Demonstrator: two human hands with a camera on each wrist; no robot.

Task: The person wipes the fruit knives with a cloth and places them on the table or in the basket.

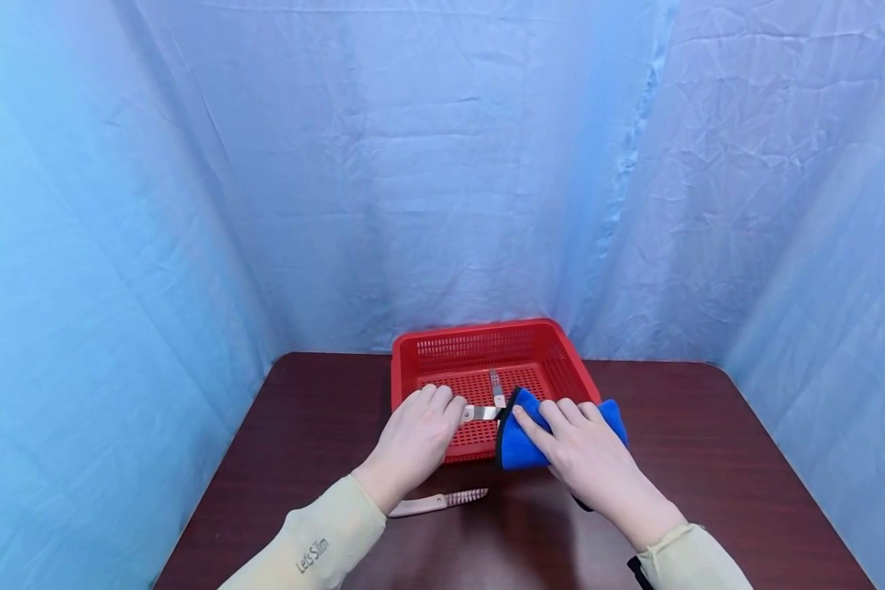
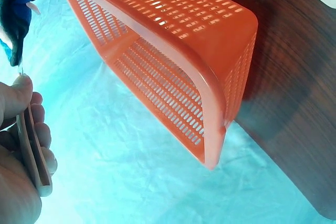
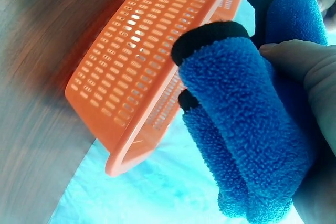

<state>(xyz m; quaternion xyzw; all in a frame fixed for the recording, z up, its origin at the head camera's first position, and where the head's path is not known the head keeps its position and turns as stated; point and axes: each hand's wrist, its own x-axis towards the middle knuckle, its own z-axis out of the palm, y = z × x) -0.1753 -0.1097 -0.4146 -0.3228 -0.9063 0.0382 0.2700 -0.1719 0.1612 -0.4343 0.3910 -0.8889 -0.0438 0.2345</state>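
My left hand (image 1: 422,430) grips a folding knife (image 1: 479,413) by its pale handle, held over the red basket (image 1: 402,360). In the left wrist view the slotted handle (image 2: 34,156) lies along my curled fingers. A blue towel (image 1: 519,447) with black edging is in my right hand (image 1: 586,451), folded around the far part of the blade, so the tip is hidden. Thick folds of the towel (image 3: 241,119) show under my thumb in the right wrist view. Below my left wrist, a second knife (image 1: 442,501) lies open on the table, its handle end partly covered by the sleeve.
Inside the basket lies another knife (image 1: 496,385) with its blade pointing to the back. The basket stands near the back edge of the dark wooden table (image 1: 324,418). Light blue curtains (image 1: 442,180) surround the table at the back and sides.
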